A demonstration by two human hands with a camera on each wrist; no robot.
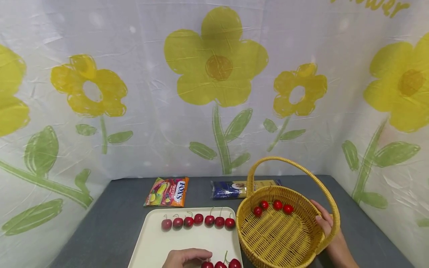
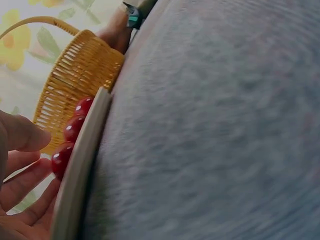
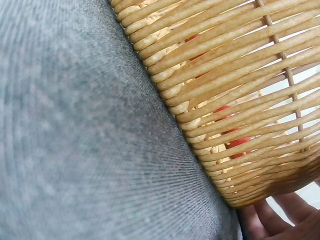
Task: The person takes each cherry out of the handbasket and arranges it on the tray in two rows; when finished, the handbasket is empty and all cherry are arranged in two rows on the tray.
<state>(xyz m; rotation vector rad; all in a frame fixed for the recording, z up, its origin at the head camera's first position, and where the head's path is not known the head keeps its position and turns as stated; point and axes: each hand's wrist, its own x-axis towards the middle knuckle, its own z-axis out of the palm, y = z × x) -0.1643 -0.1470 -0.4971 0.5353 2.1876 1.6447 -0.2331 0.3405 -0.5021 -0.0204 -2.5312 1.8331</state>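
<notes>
My left hand (image 1: 182,257) is low over the cream tray (image 1: 181,238), its thumb and fingers beside the leftmost cherry (image 2: 62,160) of the near row. In the left wrist view the fingers are spread, and a fingertip seems to meet that cherry. Two more cherries sit to its right. A row of several dark red cherries (image 1: 188,222) with stems lies along the tray's far side. My right hand (image 1: 331,232) holds the right side of the yellow wicker basket (image 1: 275,238). Inside it, several red cherries (image 1: 277,205) lie against the far wall.
Behind the tray lies a Foxs fruits candy bag (image 1: 167,191). A blue and gold packet (image 1: 228,190) lies behind the basket, partly hidden by its tall handle (image 1: 288,159). A flower-printed cloth (image 1: 151,130) hangs behind the dark grey table (image 1: 100,223).
</notes>
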